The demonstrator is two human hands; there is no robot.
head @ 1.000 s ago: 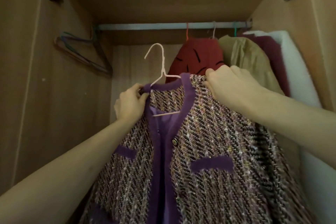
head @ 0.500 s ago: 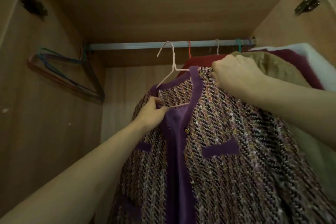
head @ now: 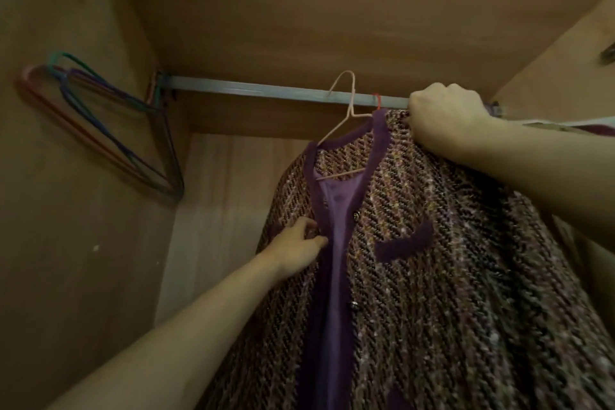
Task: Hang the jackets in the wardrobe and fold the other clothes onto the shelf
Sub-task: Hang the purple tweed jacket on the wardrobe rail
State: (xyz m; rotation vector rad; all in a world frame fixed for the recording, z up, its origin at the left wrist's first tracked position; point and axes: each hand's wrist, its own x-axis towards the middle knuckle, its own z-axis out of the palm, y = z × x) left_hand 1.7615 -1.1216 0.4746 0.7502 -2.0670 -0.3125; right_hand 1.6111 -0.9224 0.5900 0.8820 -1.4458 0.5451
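I reach both bare arms up, my right hand (head: 446, 116) fisted high, my left hand (head: 296, 251) pinching lower down.

Place: inside of a home wardrobe.
Evidence: wood-grain walls (head: 83, 243), a metal rail (head: 266, 90) at 12 o'clock, spare wire hangers (head: 109, 140) at 10 o'clock.

You have nothing to read here: no text, label, brand, number or sign shows on anything in view, though the picture is dim and soft, so small print may simply be lost.
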